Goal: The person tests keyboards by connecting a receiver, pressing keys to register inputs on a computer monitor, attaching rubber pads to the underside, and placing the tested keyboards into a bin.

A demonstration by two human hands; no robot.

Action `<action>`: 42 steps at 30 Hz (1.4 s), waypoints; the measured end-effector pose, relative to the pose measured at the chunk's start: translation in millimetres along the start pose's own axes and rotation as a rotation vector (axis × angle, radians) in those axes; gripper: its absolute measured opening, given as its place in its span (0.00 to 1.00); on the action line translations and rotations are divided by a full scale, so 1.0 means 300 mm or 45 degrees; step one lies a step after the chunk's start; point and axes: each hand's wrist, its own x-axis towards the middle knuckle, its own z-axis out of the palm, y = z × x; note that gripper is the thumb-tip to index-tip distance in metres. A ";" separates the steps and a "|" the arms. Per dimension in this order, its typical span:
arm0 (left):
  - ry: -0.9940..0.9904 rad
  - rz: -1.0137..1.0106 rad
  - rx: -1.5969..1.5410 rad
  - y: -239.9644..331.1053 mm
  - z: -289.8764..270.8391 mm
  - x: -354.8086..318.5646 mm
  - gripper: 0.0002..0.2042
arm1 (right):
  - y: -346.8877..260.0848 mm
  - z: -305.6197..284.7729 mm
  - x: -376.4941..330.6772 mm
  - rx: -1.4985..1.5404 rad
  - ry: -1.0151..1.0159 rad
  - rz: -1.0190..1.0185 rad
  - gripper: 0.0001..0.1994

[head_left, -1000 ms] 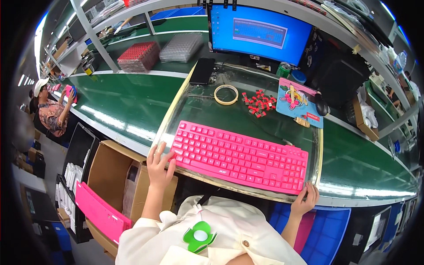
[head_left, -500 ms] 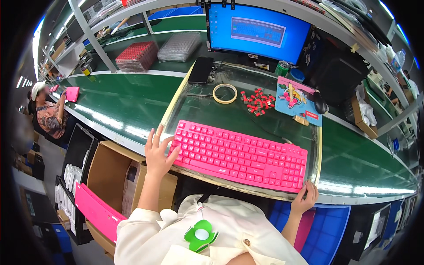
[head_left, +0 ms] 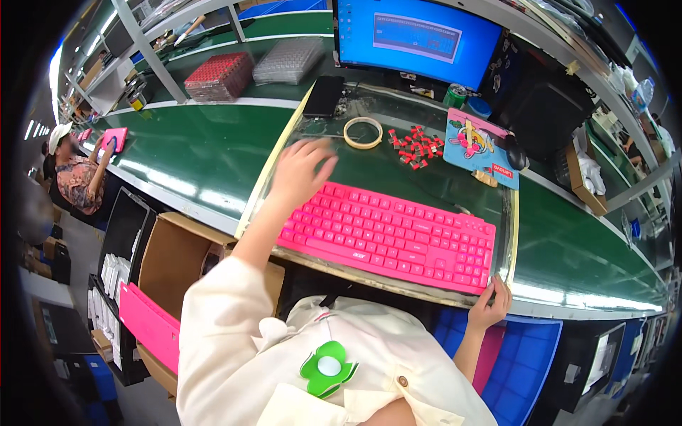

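A pink keyboard (head_left: 398, 238) lies on the glass-topped green work surface in front of me. My left hand (head_left: 304, 172) is over its far left corner, thumb apart and fingers stretched forward, somewhat blurred; nothing shows in it. At the near right corner of the keyboard rests my right hand (head_left: 491, 304), its fingertips at the corner and the bench edge, fingers slightly bent and apart. Beyond the keyboard lie a roll of tape (head_left: 362, 133) and a pile of small red-and-black pieces (head_left: 418, 147). A monitor (head_left: 419, 35) displays a keyboard diagram in a window.
A black phone (head_left: 324, 96), a mouse pad (head_left: 474, 145) and a black mouse (head_left: 516, 157) lie farther back. Stacked red trays (head_left: 219, 74) stand far left. Below the bench are a cardboard box (head_left: 174, 263), another pink keyboard (head_left: 148, 323) and a blue bin (head_left: 526, 362). Another person (head_left: 78, 174) sits at left.
My left hand has left the keyboard's left edge and moved forward and right, over its far left corner. My right hand stays at the near right corner. The on-screen diagram's highlighting differs.
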 end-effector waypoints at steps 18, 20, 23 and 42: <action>0.038 0.177 -0.617 0.330 -0.134 -0.067 0.05 | -0.566 0.143 0.356 0.594 -0.356 -0.271 0.12; 0.035 0.122 -0.620 0.330 -0.170 -0.110 0.05 | -0.620 0.195 0.360 0.616 -0.370 -0.340 0.11; 0.031 -0.019 -0.617 0.295 -0.229 -0.165 0.05 | -0.713 0.270 0.346 0.695 -0.377 -0.544 0.08; 0.309 -0.344 -0.094 0.094 -0.330 -0.337 0.04 | -1.063 0.457 0.262 0.629 -0.697 -0.898 0.04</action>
